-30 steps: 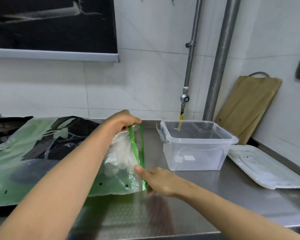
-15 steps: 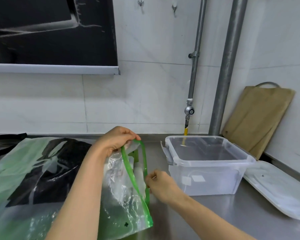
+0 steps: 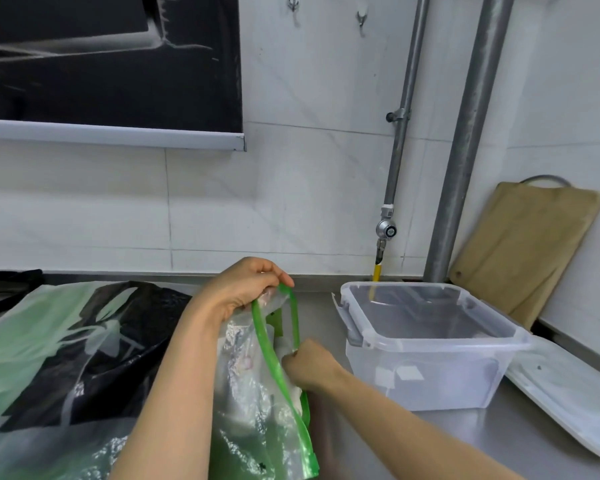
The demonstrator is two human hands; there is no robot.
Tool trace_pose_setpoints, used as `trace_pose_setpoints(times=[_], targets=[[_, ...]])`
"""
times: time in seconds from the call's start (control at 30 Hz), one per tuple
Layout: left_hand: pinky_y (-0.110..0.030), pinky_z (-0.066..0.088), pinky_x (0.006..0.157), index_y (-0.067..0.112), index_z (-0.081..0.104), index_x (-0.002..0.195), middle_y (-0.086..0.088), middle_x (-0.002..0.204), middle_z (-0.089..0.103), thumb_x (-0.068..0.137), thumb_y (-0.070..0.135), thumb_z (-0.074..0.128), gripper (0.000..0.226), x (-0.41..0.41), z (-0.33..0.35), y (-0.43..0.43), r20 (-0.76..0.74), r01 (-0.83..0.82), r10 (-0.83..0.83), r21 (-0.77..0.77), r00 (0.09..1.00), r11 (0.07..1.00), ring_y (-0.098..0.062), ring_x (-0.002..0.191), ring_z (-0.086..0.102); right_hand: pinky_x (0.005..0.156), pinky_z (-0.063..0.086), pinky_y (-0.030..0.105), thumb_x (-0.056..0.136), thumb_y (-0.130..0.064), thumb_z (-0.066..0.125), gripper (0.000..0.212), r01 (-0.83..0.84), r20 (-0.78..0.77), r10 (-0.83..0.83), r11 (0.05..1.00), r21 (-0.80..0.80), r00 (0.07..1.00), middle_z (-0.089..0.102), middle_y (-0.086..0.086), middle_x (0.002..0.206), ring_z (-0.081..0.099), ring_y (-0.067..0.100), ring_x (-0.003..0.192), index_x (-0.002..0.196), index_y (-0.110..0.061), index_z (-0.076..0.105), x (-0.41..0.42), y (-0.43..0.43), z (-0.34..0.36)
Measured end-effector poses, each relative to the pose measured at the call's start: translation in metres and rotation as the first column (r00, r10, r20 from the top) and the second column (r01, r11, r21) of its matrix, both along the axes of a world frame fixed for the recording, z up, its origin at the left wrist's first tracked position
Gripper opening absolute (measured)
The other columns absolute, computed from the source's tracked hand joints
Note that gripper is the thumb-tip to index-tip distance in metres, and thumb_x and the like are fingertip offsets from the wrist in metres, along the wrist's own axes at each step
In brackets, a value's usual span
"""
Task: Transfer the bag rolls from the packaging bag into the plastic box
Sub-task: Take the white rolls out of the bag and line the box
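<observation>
My left hand (image 3: 246,289) pinches the top of the packaging bag (image 3: 257,393) at its green zip strip (image 3: 267,344), holding the mouth up and open above the steel worktop (image 3: 465,441). My right hand (image 3: 309,365) is curled at the bag's mouth, fingers closed; whether they grip a roll or the bag's edge, I cannot tell. White bag rolls (image 3: 293,393) show dimly through the clear film, inside the bag. The plastic box (image 3: 426,344) stands open just right of the bag, with no rolls visible inside. Its lid (image 3: 565,393) lies flat to the right of the box. A cutting board (image 3: 523,251) leans against the wall behind.
</observation>
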State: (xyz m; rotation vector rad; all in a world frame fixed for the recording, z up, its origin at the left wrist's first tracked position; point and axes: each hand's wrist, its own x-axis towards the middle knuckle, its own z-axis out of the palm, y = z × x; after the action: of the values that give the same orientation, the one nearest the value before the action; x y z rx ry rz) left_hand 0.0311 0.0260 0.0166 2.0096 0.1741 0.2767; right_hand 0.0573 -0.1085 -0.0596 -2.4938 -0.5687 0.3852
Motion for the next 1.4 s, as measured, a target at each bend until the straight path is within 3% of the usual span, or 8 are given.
trace_pose_setpoints(times=[0.13,0.3,0.57,0.77,0.93,1.17,1.3,1.4], targets=[[-0.028,0.029,0.058,0.022,0.073,0.068,-0.017,0.085,0.057,0.088,0.002,0.046,0.038,0.000,-0.002,0.003,0.006,0.024,-0.024,-0.020,1.000,1.000,-0.021,0.064,0.041,0.077,0.045,0.031,0.100,-0.022,0.033,0.040,-0.039,-0.003,0.039,0.999,0.029,0.999,0.048,0.011,0.086,0.055,0.027,0.086,0.061,-0.013,0.035,-0.003,0.004,0.006],[-0.026,0.027,0.053,0.018,0.070,0.073,-0.018,0.082,0.054,0.089,-0.001,0.045,0.035,-0.002,-0.002,0.000,0.019,0.038,-0.038,-0.034,0.999,0.999,-0.014,0.054,0.038,0.054,0.038,0.022,0.093,-0.026,0.048,0.035,0.048,-0.157,-0.033,0.995,0.091,0.987,0.042,-0.001,0.064,0.041,0.012,0.054,0.061,-0.019,0.038,0.006,0.010,-0.002],[-0.027,0.026,0.054,0.018,0.071,0.071,-0.005,0.057,0.050,0.088,0.000,0.046,0.036,-0.002,-0.003,0.002,0.007,0.027,-0.027,-0.037,1.000,0.999,-0.015,0.053,0.037,0.072,0.048,0.030,0.087,-0.032,0.054,0.026,0.145,-0.100,-0.128,0.972,0.183,0.987,0.055,0.009,0.092,0.063,0.028,0.094,0.085,-0.007,0.049,0.009,0.003,-0.003],[-0.026,0.027,0.055,0.019,0.073,0.068,-0.009,0.065,0.054,0.088,0.001,0.047,0.037,-0.003,-0.002,0.002,-0.006,0.020,-0.020,-0.033,1.000,0.999,-0.016,0.057,0.040,0.064,0.040,0.025,0.083,-0.041,0.057,0.055,0.175,-0.056,-0.166,0.959,0.222,0.984,0.060,0.017,0.116,0.061,0.028,0.102,0.118,0.002,0.055,0.007,0.007,0.000],[-0.026,0.025,0.054,0.019,0.071,0.072,0.001,0.053,0.054,0.088,0.001,0.047,0.034,-0.004,-0.001,0.004,0.021,0.010,-0.009,-0.043,1.000,0.999,-0.015,0.055,0.038,0.043,0.032,0.020,0.081,-0.039,0.062,0.054,0.147,-0.052,-0.137,0.943,0.300,0.989,0.057,0.007,0.094,0.056,0.020,0.078,0.116,0.001,0.058,0.002,0.006,0.021],[-0.021,0.031,0.047,0.014,0.066,0.088,0.012,0.038,0.052,0.091,0.003,0.047,0.022,-0.009,0.005,0.004,0.032,-0.021,0.023,-0.078,0.999,0.997,-0.008,0.048,0.042,0.061,0.045,0.026,0.076,-0.041,0.065,0.053,0.128,-0.051,-0.118,0.936,0.327,0.992,0.067,0.011,0.104,0.059,0.021,0.076,0.113,-0.003,0.061,0.001,-0.008,0.057],[-0.029,0.034,0.060,0.018,0.067,0.085,0.001,0.056,0.059,0.088,0.009,0.053,0.017,-0.006,0.001,0.001,0.014,-0.037,0.038,-0.052,0.999,0.998,-0.016,0.057,0.048,0.058,0.044,0.024,0.079,-0.043,0.066,0.047,0.117,0.012,-0.129,0.928,0.354,0.992,0.065,0.008,0.092,0.057,0.017,0.066,0.108,-0.005,0.063,0.004,-0.025,0.093],[-0.033,0.034,0.063,0.019,0.068,0.083,-0.002,0.060,0.060,0.087,0.010,0.054,0.017,-0.003,-0.001,0.000,0.011,-0.051,0.051,-0.025,0.999,0.998,-0.021,0.063,0.047,0.075,0.054,0.033,0.079,-0.041,0.067,0.047,0.115,0.054,-0.145,0.921,0.373,0.988,0.068,0.012,0.097,0.066,0.024,0.081,0.105,-0.002,0.064,0.009,-0.037,0.115]])
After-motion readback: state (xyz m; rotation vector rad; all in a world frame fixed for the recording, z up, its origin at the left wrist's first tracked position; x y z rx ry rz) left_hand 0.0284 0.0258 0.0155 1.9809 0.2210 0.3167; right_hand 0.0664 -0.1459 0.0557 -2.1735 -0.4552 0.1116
